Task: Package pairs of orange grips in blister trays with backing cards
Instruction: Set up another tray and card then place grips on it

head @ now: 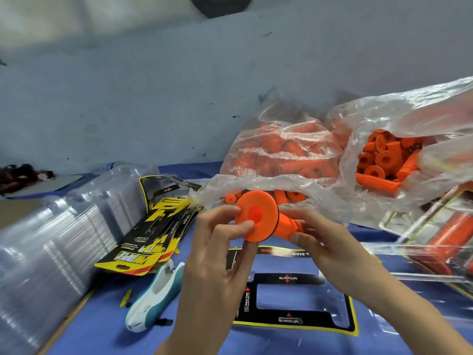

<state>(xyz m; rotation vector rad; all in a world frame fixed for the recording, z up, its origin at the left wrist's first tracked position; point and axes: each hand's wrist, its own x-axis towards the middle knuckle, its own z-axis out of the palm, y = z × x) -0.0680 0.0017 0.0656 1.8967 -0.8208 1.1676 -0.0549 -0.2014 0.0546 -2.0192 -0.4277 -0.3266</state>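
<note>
I held one orange grip (pixel 258 221) above the backing card (pixel 294 290) at centre: left hand (pixel 217 254) pinched its flange, right hand (pixel 320 242) gripped its barrel; grip bags (pixel 294 155) at two o'clock.

Packing bench in a small workshop/factory. Held orange grip (pixel 258 216) sits mid-bench: bulk bags of grips (pixel 378 160) behind and right of it, stacked clear blister trays (pixel 51 242) far left, printed backing cards (pixel 153 226) left, stapler (pixel 156 295) lower left, blue mat (pixel 107 329) below.
</note>
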